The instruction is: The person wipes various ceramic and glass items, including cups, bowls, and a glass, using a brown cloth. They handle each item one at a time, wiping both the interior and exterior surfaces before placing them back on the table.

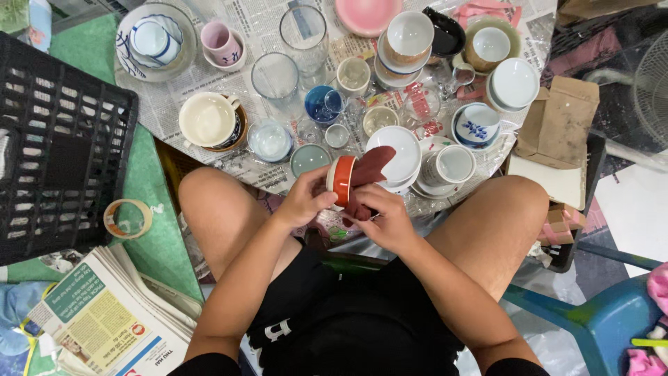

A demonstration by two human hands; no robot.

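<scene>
While the person sits w/ knees apart, head view shows both hands meeting over the lap, just in front of a spread of crockery. Left hand (304, 200) has fingers curled round an orange-and-white cup (340, 179), held on its side, thumb across the orange band. Right hand (385, 217) is closed on a dark red cloth (367, 174); fingers pinch the lower part, upper end of cloth pokes out of the cup's mouth & laps over a white bowl (398, 152) behind it. Cup sits between the two knees, above the black shorts, touching both hands.

Beyond the hands: newspaper sheets (229, 90) on the floor carry lots of dishes, e.g. cream cup (207, 120) at left, clear glass tumbler (276, 78), small blue bowl (323, 104), pink cup (220, 40), white mug (454, 164) just beside the white bowl, blue-patterned bowl (476, 125) further right. Black plastic crate (59, 139) stands far left, roll of tape (128, 218) near its corner on green mat. Stack of newspapers (115, 313) lies bottom left. Cardboard box (560, 122) at right; blue plastic chair (598, 320) bottom right.
</scene>
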